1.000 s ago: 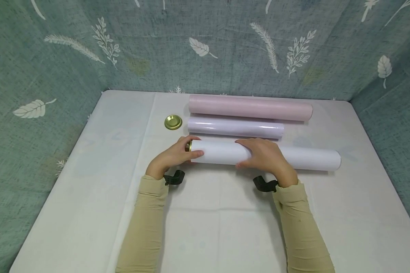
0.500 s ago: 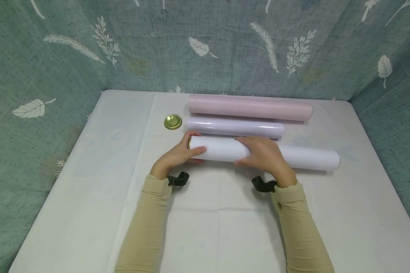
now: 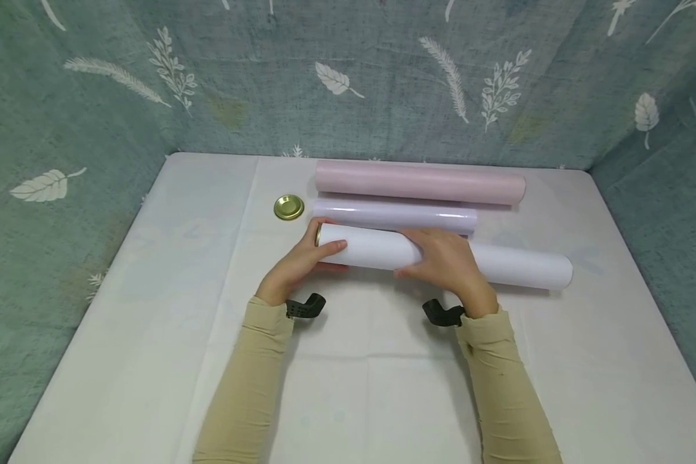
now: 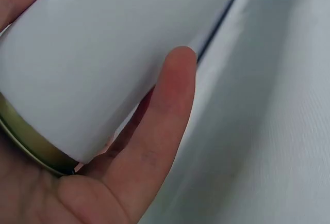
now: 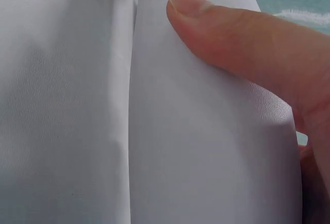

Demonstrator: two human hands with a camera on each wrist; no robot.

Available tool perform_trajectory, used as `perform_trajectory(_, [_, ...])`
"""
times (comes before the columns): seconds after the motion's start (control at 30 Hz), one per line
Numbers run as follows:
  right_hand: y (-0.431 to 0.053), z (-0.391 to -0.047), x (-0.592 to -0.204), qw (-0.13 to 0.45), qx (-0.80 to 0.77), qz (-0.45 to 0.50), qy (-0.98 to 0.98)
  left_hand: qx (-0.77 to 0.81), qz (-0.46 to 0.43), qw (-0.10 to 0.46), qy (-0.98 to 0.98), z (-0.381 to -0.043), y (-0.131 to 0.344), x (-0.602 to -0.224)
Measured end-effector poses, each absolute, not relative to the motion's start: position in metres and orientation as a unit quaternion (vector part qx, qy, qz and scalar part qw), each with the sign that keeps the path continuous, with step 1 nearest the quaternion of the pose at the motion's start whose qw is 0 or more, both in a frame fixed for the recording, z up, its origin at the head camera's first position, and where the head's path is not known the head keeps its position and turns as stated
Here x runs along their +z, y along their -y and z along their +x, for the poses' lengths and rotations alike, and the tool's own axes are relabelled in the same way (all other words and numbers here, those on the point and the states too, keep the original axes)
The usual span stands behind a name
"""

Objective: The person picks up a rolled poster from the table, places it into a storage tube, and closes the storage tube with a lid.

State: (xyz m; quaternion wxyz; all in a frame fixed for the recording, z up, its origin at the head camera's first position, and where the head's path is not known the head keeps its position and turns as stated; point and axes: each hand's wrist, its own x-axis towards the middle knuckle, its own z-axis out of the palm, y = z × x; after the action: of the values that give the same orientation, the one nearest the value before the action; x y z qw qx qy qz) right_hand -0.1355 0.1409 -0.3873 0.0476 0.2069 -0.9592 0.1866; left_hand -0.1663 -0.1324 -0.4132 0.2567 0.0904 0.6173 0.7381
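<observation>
On table: left hand [image 3: 301,264], right hand [image 3: 449,264] curled round white tube [image 3: 516,265].

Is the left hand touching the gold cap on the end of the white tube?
Touching. In the left wrist view the left hand cups the end of the white tube, its palm against the gold cap, thumb over the tube.
</observation>
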Motion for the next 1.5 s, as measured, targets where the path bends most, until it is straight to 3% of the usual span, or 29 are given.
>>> perform_trajectory(0.63, [-0.136,-0.136,-0.388,0.064,0.185,0.214,0.957,0.731,0.078,0.271,-0.622,-0.164,0.134,-0.413])
perform_trajectory(0.8, [-0.134,-0.137,-0.39,0.067,0.181,0.225,0.955,0.686,0.066,0.29,-0.664,-0.164,0.141,-0.411])
perform_trajectory(1.0, [-0.129,-0.137,-0.391,0.052,0.172,0.228,0.957,0.617,0.078,0.275,-0.733,-0.164,0.146,-0.412])
perform_trajectory(1.23, [-0.127,-0.137,-0.39,0.037,0.161,0.234,0.958,0.581,0.065,0.292,-0.757,-0.152,0.144,-0.388])
perform_trajectory(1.5, [-0.125,-0.136,-0.392,0.035,0.165,0.231,0.958,0.538,0.065,0.292,-0.788,-0.161,0.152,-0.406])
